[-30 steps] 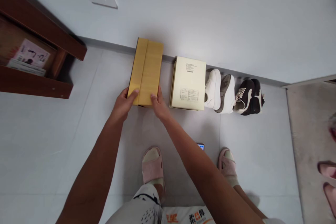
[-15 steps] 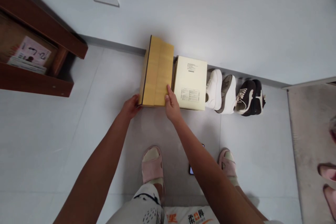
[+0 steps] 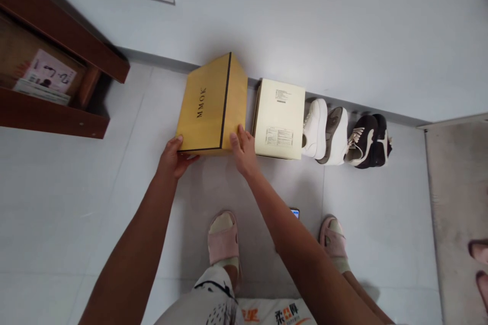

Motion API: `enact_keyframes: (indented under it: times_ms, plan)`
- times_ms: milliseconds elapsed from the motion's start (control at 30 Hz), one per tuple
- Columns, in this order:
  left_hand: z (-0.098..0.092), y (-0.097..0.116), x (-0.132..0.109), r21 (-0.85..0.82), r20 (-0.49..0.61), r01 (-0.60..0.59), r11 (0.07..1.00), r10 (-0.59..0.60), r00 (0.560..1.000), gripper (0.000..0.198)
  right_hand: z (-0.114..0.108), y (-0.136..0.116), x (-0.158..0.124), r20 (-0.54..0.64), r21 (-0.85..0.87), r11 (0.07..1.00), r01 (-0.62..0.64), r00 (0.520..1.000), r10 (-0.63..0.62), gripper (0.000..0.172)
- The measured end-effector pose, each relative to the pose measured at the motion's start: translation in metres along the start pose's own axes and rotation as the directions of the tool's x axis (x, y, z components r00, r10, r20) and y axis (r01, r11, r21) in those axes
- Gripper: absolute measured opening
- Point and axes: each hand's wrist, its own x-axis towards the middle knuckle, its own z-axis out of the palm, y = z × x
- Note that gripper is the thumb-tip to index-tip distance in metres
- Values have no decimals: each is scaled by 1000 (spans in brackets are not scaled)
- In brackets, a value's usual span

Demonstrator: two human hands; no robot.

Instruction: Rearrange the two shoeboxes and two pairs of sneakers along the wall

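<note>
A matt gold cardboard box [image 3: 211, 104] with a black seam and the dark letters MMOK on its top face sits skewed to the grey skirting strip [image 3: 160, 60]. From overhead, it is hard to be sure whether its base rests on the pale tile floor [image 3: 57, 213] or is held just above it. The left hand [image 3: 173, 158] curls around the box's near left corner, its fingers [image 3: 178, 141] closed on the edge. The right hand [image 3: 243, 151] stays more open, with spread fingers [image 3: 240, 133] pressed against the near right corner. Placed on opposite corners, the hands seem to brace the box between them and control its angle.

The box is closed, so its contents are hidden. Just to its right, a plain cream cardboard box [image 3: 279, 118] with printed labels lies square to the wall, followed by a tidy row of white sneakers [image 3: 315, 128], grey-and-white sneakers [image 3: 335, 136] and dark brown-and-white shoes [image 3: 368, 141]. A dark wooden shelf [image 3: 57, 117] holds a printed booklet [image 3: 48, 73] at the left. A smartphone [image 3: 295, 212] lies on the floor between the person's pink slippers [image 3: 223, 238].
</note>
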Motion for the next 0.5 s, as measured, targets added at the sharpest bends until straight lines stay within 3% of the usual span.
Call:
enact_keyframes:
  times_ms: [167, 333, 500]
  plan:
    - [5, 4, 2, 82, -137, -127, 989, 137, 981, 54, 11, 14, 9, 93, 30, 998, -49, 995, 46, 95]
    - [8, 3, 7, 187, -185, -192, 964, 226, 956, 47, 25, 36, 16, 138, 185, 980, -78, 989, 53, 79]
    - [12, 1, 18, 201, -191, -224, 954, 262, 946, 46, 31, 46, 27, 106, 237, 964, -120, 990, 97, 65]
